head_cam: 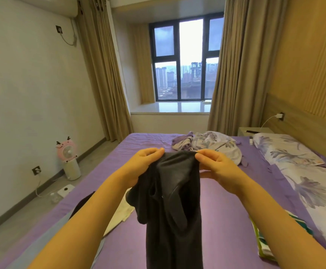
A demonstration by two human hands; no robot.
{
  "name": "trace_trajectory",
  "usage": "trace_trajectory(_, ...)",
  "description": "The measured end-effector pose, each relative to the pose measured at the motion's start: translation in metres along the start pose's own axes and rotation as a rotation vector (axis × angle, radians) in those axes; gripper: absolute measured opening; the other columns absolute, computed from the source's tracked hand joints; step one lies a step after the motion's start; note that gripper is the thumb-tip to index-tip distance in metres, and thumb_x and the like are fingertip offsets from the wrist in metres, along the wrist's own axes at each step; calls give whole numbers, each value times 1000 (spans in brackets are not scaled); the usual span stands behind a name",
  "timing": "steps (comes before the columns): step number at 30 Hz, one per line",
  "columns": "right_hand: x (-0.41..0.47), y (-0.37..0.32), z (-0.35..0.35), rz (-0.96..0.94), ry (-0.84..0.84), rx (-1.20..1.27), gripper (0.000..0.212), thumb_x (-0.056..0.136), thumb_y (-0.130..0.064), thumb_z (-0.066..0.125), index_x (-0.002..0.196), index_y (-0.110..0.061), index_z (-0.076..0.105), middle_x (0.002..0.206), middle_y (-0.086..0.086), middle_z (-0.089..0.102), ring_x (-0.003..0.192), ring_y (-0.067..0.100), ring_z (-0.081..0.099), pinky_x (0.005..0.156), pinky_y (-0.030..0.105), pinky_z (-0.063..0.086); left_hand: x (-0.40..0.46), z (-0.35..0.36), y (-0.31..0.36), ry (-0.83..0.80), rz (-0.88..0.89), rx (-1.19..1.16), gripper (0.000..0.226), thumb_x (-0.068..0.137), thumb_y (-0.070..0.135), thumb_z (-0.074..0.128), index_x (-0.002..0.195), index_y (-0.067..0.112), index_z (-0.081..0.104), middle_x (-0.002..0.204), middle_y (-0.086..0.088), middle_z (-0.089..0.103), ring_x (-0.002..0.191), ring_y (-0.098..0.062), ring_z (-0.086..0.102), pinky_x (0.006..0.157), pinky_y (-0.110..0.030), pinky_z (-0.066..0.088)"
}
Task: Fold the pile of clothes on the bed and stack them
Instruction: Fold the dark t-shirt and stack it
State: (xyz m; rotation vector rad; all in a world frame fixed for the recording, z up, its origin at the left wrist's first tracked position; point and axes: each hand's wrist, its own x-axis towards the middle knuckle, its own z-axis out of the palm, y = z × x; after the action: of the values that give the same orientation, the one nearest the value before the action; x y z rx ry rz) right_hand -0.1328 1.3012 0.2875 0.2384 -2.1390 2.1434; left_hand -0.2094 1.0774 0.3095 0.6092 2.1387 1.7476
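No legible text — anywhere in view

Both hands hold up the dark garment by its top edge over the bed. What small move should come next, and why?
Probably lower the dark garment flat onto the purple sheet in front. The left hand and right hand pinch its top edge, and it hangs bunched and twisted, so it likely needs spreading before any fold.

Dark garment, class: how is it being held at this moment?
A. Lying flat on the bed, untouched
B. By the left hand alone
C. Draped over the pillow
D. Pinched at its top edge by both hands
D: the left hand and right hand each pinch a top corner of the dark garment, which hangs down above the purple bed.
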Motion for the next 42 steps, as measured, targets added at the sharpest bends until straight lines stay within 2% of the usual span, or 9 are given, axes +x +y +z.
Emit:
trace_trajectory(3,2,5,7,30,45,-31,21,97,-25,50,106,-12,65,93,7,68,84,19,66,71,26,56,-2,4,5,-120,-50,177,45,58,67,66,87,32,71,83,13,72,77,-3,69,62,-14,50)
trace_trajectory(8,2,10,21,-69,263,-300,3,92,-26,60,94,-25,58,91,-3,64,86,10,61,67,16,49,0,8,6,-82,-61,-31,10,79,34,72,88,30,76,90,2,75,79,-14,72,60,-17,54)
trace_trajectory(11,-4,13,32,-214,354,-478,23,83,-47,63,90,-25,60,91,-6,61,84,6,58,70,19,48,-1,15,5,-94,-41,-155,12,86,29,66,89,26,77,95,-3,75,85,-18,72,63,-20,55)
trace_trajectory(13,-4,16,41,-145,306,-507,37,77,-57,64,94,-25,60,94,-8,61,86,5,59,72,19,48,-1,23,5,-102,-30,-183,15,89,28,64,96,23,75,98,-5,74,89,-21,72,67,-23,56)
trace_trajectory(20,3,21,44,60,96,-7,20,87,-13,66,106,-20,66,104,-1,72,96,12,68,78,22,55,-7,30,3,-106,-21,-203,29,82,36,63,108,23,67,99,0,74,91,-18,71,70,-22,56)
trace_trajectory(24,3,16,37,46,112,25,15,88,-15,64,102,-15,69,99,4,73,98,19,68,86,31,54,-10,24,0,-44,-7,-212,20,88,28,62,107,23,67,95,2,75,86,-15,72,65,-20,55)
trace_trajectory(32,1,13,41,-36,174,-27,15,87,-33,63,100,-25,64,94,-4,71,90,11,67,72,21,53,-13,25,-6,-20,61,-288,21,92,5,57,110,12,65,97,-5,73,89,-19,71,71,-25,56)
trace_trajectory(38,7,10,35,-2,131,-133,10,86,-21,67,94,-26,67,86,-10,73,83,6,69,64,15,52,-14,28,-1,-71,122,-137,22,89,12,62,107,25,66,96,6,74,91,-12,70,70,-19,55)
trace_trajectory(42,6,2,-4,24,244,-88,9,86,-19,66,95,-17,67,90,2,71,91,18,66,71,25,50,-16,-6,0,12,129,246,22,82,33,72,103,35,67,96,10,70,90,-5,66,73,-15,49)
